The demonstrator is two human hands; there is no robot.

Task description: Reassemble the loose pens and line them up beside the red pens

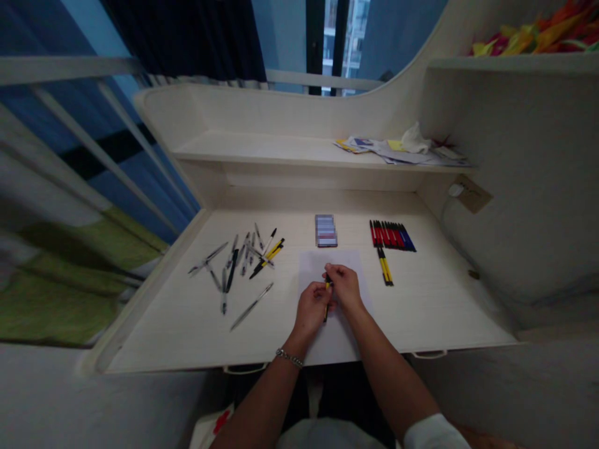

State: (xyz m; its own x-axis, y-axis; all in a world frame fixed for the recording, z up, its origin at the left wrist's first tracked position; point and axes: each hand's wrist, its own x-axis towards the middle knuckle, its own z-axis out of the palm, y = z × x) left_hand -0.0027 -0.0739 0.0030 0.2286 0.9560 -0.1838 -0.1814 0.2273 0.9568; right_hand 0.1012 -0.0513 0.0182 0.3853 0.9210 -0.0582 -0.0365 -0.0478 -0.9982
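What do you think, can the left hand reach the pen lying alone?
Probably yes: only paper and bare desk lie between the left hand and the lone pen, though that hand holds a yellow-and-black pen it may need to release.

The desk (182,330) is carrying a phone (326,231), a sheet (334,345), loose pens (232,270) on the left, and lined-up pens (390,236) on the right.

left hand (312,312), right hand (345,285): bare | left wrist (298,340): silver chain bracelet (290,357), chunky links | right arm (390,368): pale sleeve (435,432) | torso: pale top (322,434), my feed catches only its edge
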